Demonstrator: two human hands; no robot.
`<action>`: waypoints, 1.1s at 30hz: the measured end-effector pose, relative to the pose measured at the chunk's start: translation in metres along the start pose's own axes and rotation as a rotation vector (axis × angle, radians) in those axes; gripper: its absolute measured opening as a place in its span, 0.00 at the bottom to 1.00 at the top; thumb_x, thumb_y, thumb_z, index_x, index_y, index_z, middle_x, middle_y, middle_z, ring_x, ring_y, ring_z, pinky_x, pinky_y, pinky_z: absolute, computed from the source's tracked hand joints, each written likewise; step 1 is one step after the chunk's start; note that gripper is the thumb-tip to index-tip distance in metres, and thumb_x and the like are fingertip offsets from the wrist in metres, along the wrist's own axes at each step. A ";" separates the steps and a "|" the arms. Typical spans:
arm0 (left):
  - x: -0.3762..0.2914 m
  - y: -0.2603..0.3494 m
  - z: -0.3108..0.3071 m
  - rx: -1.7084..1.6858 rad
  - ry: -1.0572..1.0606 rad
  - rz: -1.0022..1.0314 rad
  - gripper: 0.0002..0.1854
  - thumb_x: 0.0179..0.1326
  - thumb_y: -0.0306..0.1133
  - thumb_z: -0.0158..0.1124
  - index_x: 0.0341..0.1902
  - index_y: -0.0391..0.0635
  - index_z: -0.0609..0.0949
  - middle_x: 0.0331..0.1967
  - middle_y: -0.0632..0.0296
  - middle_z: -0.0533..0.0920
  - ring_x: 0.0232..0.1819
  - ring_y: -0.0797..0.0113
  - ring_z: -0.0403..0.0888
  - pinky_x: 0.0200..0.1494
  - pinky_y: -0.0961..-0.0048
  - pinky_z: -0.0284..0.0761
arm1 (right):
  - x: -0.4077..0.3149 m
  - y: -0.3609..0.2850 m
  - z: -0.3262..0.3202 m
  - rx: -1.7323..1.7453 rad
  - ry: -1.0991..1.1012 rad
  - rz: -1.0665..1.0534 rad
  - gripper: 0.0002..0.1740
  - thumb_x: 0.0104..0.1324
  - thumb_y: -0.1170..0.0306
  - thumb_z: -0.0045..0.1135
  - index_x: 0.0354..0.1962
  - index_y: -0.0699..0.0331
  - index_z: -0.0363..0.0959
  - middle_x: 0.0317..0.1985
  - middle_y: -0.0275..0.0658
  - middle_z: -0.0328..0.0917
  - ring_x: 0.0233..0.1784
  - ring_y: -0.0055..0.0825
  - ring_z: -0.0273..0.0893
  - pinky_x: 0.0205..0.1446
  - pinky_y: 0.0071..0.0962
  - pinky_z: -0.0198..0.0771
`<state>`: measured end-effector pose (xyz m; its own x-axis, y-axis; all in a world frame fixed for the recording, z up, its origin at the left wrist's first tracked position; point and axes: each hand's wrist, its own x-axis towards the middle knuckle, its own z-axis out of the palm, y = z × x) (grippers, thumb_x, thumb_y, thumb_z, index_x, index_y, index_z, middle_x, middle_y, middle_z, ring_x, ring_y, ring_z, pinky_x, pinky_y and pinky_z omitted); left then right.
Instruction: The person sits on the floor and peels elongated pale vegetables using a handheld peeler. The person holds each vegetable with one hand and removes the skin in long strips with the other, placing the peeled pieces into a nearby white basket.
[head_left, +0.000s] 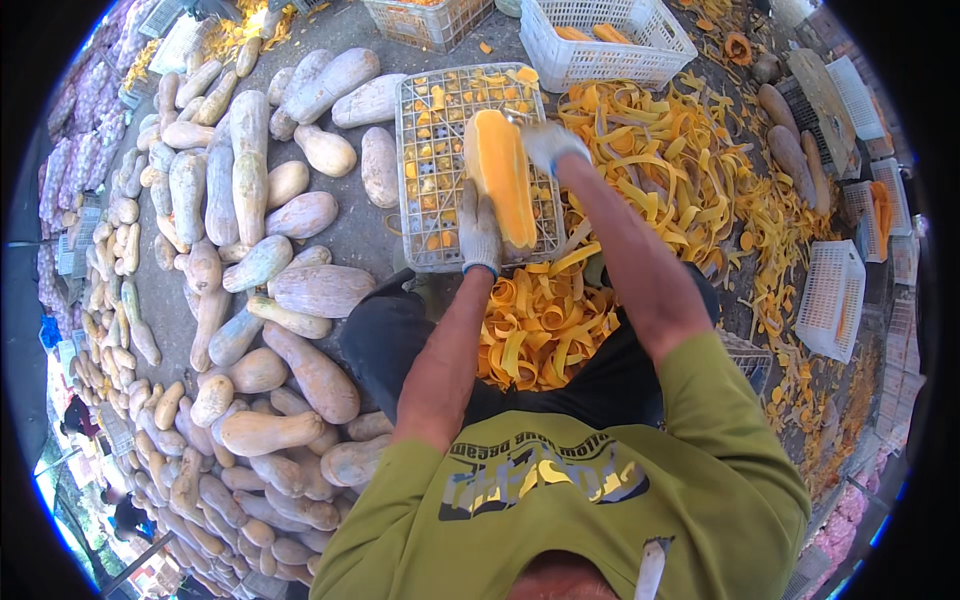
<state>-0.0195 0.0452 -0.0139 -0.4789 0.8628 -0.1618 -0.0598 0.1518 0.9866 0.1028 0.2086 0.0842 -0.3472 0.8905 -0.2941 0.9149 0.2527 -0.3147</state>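
A long squash, its upper side peeled to orange flesh, lies on an upturned white plastic crate in front of me. My left hand, in a pale knit glove, rests against the squash's left side near its lower end. Beyond the squash's far right end, my gloved right hand is closed around a small metal tool, probably a peeler, whose head is at the flesh. The tool's handle is hidden in the glove. Orange scraps of squash are scattered over the crate's grid.
Many unpeeled squashes cover the floor at left. Peel strips lie heaped between my legs and right of the crate. A white basket holding peeled pieces stands beyond; another basket stands at far right.
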 end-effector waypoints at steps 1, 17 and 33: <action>-0.003 0.009 -0.001 -0.103 0.024 -0.082 0.32 0.79 0.40 0.52 0.82 0.43 0.66 0.71 0.40 0.72 0.69 0.46 0.73 0.71 0.59 0.69 | 0.016 -0.018 -0.020 0.113 -0.062 0.095 0.23 0.77 0.66 0.41 0.54 0.70 0.81 0.58 0.60 0.83 0.61 0.53 0.84 0.61 0.49 0.80; -0.002 0.016 -0.007 0.378 0.192 0.016 0.32 0.78 0.45 0.58 0.79 0.40 0.70 0.71 0.34 0.72 0.67 0.35 0.75 0.71 0.53 0.71 | -0.261 0.007 0.142 0.037 -0.110 0.066 0.15 0.77 0.68 0.44 0.55 0.66 0.71 0.47 0.62 0.81 0.42 0.59 0.86 0.43 0.58 0.81; -0.001 0.004 -0.020 0.183 0.120 0.058 0.42 0.72 0.46 0.65 0.81 0.33 0.63 0.77 0.33 0.69 0.77 0.41 0.70 0.77 0.61 0.64 | 0.010 -0.006 0.077 0.017 -0.019 -0.035 0.26 0.78 0.57 0.41 0.57 0.69 0.78 0.55 0.61 0.83 0.60 0.55 0.83 0.61 0.48 0.79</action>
<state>-0.0372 0.0353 -0.0092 -0.5781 0.8109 -0.0905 0.1257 0.1981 0.9721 0.0783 0.1872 0.0138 -0.3834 0.8735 -0.3000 0.8984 0.2774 -0.3404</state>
